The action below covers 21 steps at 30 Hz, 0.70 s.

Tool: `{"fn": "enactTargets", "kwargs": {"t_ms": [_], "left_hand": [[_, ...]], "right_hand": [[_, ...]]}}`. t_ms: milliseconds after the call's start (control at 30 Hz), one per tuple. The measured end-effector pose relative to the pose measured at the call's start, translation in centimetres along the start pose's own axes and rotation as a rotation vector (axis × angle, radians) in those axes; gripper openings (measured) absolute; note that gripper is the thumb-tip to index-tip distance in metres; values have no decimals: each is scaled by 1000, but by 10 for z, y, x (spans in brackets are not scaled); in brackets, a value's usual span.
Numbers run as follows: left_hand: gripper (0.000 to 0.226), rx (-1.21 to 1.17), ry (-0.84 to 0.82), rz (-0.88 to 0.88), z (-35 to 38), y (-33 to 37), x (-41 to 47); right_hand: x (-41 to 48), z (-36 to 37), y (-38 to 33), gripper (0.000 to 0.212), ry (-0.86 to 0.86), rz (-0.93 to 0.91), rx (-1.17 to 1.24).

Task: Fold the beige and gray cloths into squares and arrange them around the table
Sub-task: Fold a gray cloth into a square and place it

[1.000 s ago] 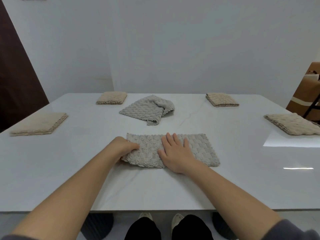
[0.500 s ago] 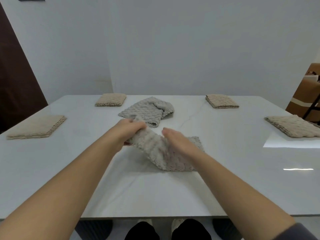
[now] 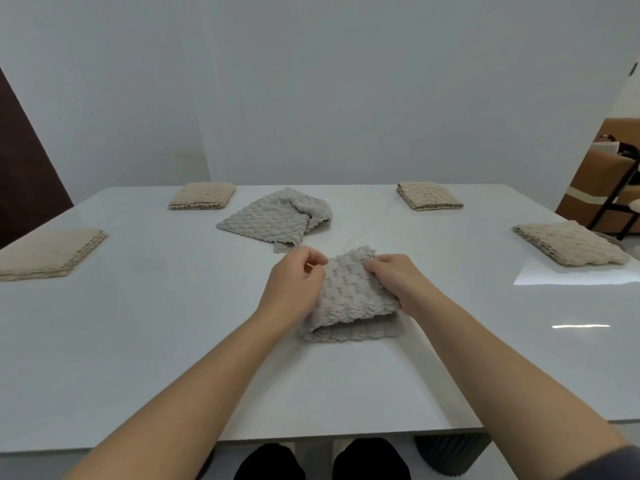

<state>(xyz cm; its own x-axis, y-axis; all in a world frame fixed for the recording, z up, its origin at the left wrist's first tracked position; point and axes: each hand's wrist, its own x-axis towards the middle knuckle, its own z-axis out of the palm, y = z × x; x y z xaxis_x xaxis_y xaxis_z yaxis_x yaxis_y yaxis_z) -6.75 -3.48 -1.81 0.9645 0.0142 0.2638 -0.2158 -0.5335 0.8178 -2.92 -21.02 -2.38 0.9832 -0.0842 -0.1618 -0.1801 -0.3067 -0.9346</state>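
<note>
The white tabletop [image 3: 166,341] is glossy, so I judge that anything pushed on it may slide, not stay put; four folded beige cloths [image 3: 202,195] already lie near its edges, well apart from the work. The loose gray cloth [image 3: 273,218] lies crumpled just beyond the hands, close enough that a forward sweep could snag it. The half-folded gray cloth [image 3: 349,296] sits at the near middle, its lower layer on the tabletop and its upper layer lifted and doubled over. The left hand [image 3: 294,285] pinches the upper layer's left corner, and the right hand [image 3: 398,282] has its fingers [image 3: 375,266] curled round the right side. The knit looks thick and springy, so the likely faults are uneven corners, a skewed rectangle or a rebounding fold. No brand, label or writing is readable anywhere
</note>
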Motion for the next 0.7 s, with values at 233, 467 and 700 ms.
{"fn": "enactTargets", "kwargs": {"t_ms": [233,467,700], "left_hand": [[54,457,-332,145,22,-19,-4],[57,617,-405,131,30,-26,1],[49,369,-337,-25,7,-28,57]], "right_hand": [[-2,2,17,25,257,-227,-522],[-11,8,33,43,315,-250,-863],[-7,1,27,50,229,-424,-856]]}}
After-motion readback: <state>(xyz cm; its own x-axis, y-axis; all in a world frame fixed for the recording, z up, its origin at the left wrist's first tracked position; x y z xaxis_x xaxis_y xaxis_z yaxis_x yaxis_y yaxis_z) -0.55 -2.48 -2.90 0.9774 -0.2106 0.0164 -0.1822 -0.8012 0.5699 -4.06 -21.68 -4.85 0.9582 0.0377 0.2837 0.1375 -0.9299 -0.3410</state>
